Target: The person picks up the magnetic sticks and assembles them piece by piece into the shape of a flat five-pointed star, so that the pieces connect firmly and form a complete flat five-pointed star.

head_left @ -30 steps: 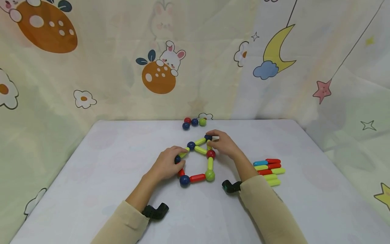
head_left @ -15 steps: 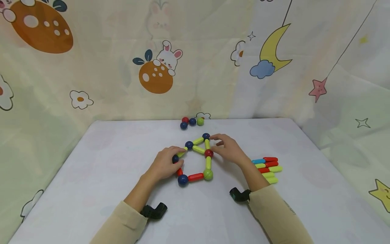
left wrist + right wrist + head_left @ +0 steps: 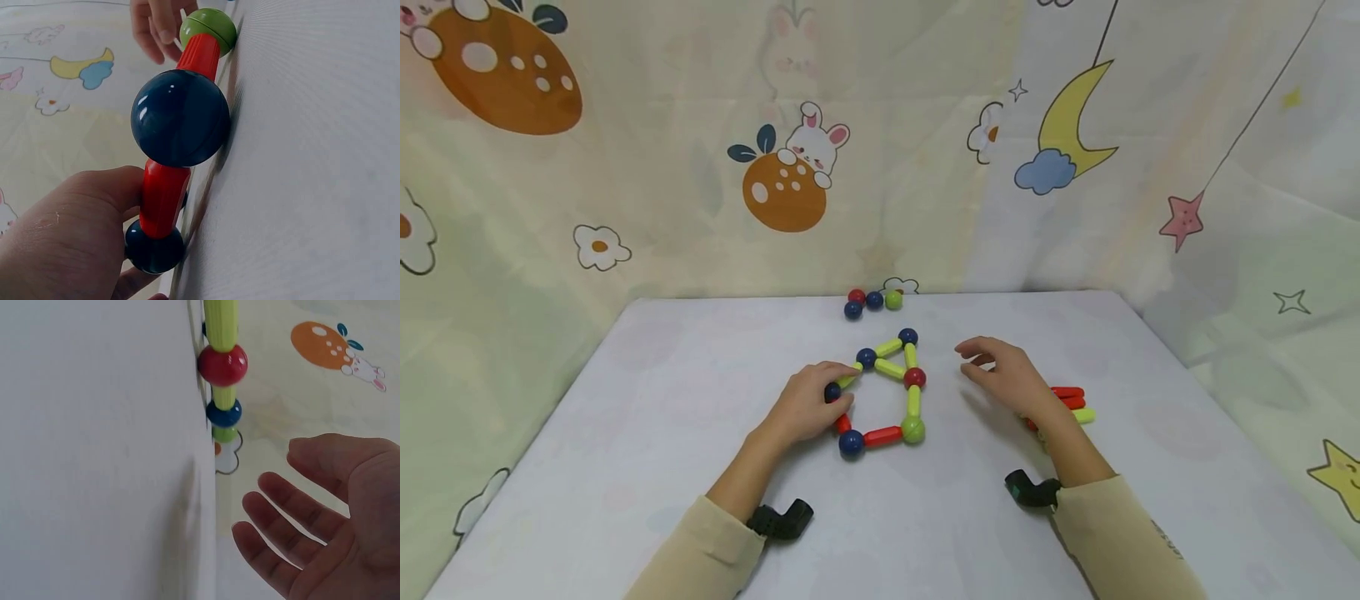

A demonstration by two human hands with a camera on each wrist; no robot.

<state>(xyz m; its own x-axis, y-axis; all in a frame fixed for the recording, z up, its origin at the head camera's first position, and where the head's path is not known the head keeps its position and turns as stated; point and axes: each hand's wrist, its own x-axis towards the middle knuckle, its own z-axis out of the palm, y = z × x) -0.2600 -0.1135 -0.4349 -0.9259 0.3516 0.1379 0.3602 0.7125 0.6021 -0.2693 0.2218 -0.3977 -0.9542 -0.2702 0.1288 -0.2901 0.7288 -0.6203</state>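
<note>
A flat house-shaped frame of balls and magnetic building rods lies mid-table, its peak a blue ball. Lime rods form the top and right side, joined at a red ball; a red rod runs along the bottom to a green ball. My left hand grips the frame's left corner, fingers and thumb around a blue ball, the thumb beside a red rod. My right hand hovers right of the frame, fingers apart and loosely bent, holding nothing.
Loose red, blue and green balls sit at the table's back edge. Several loose red and lime rods lie at the right, partly hidden behind my right forearm. A patterned cloth hangs behind the white table.
My right hand has let go at the frame's top right and moved away to the right, its forearm now covering some loose rods. The left hand keeps its hold.
</note>
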